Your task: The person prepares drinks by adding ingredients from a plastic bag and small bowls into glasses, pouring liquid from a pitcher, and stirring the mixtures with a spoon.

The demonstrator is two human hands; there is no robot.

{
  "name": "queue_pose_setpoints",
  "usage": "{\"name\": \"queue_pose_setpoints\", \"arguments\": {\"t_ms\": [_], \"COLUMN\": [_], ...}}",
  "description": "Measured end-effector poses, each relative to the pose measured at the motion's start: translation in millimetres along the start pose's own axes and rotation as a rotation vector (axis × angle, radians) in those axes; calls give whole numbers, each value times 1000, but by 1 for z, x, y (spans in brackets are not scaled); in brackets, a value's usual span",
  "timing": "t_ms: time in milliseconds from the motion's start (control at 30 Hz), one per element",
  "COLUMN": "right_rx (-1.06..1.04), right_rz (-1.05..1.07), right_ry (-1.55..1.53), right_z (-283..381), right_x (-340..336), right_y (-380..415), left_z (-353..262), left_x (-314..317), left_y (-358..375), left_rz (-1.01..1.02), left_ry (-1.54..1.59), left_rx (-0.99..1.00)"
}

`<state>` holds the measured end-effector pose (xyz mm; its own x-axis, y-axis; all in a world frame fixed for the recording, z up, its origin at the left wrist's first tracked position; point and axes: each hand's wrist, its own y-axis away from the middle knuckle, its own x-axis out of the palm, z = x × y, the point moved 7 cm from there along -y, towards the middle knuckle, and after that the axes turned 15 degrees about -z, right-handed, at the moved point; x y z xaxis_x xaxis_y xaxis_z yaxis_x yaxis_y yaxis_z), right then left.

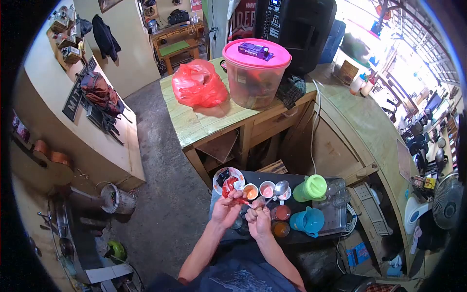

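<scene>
Over the low dark table, my left hand (pixel 226 210) is closed on a red plastic sachet (pixel 238 198). My right hand (pixel 259 221) is beside it, closed around the handle of a metal spoon (pixel 281 188), whose bowl points up and away. The fingers of this hand also meet the sachet's end. Just beyond are a cup of orange liquid (pixel 250 191) and a cup with pink contents (pixel 267 189). A round bowl (pixel 217 183) behind my left hand holds dark and red wrappers. Glasses of red drink (pixel 281 212) and amber drink (pixel 280 228) stand right of my right hand.
A green lidded pitcher (pixel 310 189), a blue pitcher (pixel 307 221) and a metal tray (pixel 335 221) stand to the right. On the wooden counter (pixel 187 124) ahead are a red plastic bag (pixel 199 85) and a pink-lidded tub (pixel 255 80). A fan (pixel 445 200) is far right.
</scene>
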<state>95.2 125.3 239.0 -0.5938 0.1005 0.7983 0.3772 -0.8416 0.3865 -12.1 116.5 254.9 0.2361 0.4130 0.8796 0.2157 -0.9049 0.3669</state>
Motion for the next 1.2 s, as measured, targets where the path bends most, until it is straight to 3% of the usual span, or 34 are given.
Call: {"name": "queue_pose_setpoints", "arguments": {"t_ms": [300, 433, 533, 733, 1067, 1167, 1200], "right_rx": [24, -33, -35, -52, -151, -209, -224], "right_rz": [-138, -66, -92, -141, -118, -145, -140], "right_ry": [29, 12, -7, -63, -24, 33, 52], "right_z": [8, 19, 23, 30, 42, 46, 48], "right_x": [-11, -10, -16, -21, -21, -23, -25], "right_y": [-8, -10, -14, -15, -9, -6, -8], "left_z": [-3, -6, -5, -6, -16, -16, -14], "left_x": [-1, 18, 10, -3, -10, -8, -9], "left_y": [1, 9, 2, 3, 7, 9, 13], "left_rz": [-89, -120, 7, -244, -178, -22, -77], "left_ry": [-2, -111, -222, -404, -536, -472, -526], "left_rx": [-68, -55, 17, 92, 89, -79, -133]}}
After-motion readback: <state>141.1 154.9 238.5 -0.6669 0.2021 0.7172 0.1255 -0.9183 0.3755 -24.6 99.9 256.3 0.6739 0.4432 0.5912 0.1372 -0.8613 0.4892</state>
